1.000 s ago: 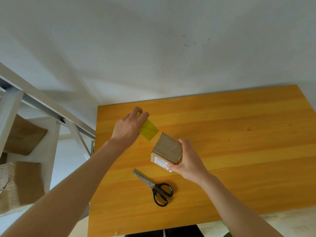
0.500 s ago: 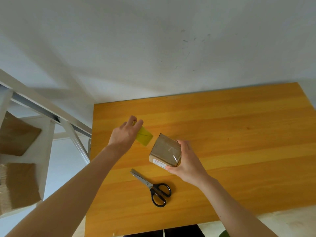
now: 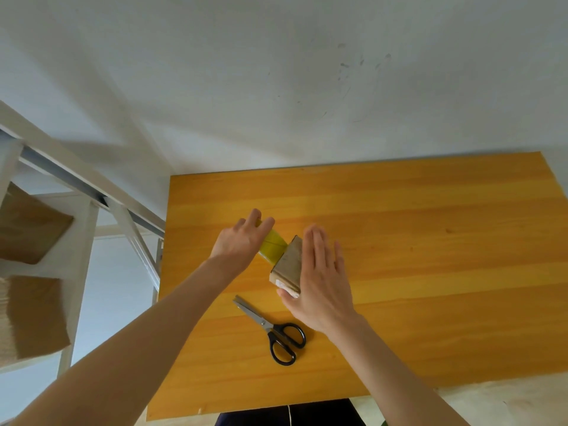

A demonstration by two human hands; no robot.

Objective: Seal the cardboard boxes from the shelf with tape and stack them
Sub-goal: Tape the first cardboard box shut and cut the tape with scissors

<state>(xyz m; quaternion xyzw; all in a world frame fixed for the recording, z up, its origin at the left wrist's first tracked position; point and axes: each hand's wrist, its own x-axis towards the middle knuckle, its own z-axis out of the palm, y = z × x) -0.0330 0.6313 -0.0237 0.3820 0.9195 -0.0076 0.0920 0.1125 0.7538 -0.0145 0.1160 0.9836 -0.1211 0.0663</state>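
Observation:
A small brown cardboard box (image 3: 287, 262) with a white label stands on the orange wooden table (image 3: 430, 272). My left hand (image 3: 242, 241) pinches a strip of yellowish tape (image 3: 272, 245) that runs from my fingers down to the box's left side. My right hand (image 3: 319, 278) lies with straight fingers flat against the box's right side, the thumb near the labelled lower corner. The hand hides the right part of the box.
Black-handled scissors (image 3: 273, 329) lie on the table just in front of the box. A white shelf frame (image 3: 76, 216) at the left holds brown cardboard pieces (image 3: 30, 315). A white wall rises behind the table.
My left hand brought the tape strip to the box, so the strip now meets its left side. My right hand let go of its grip and flattened against the box.

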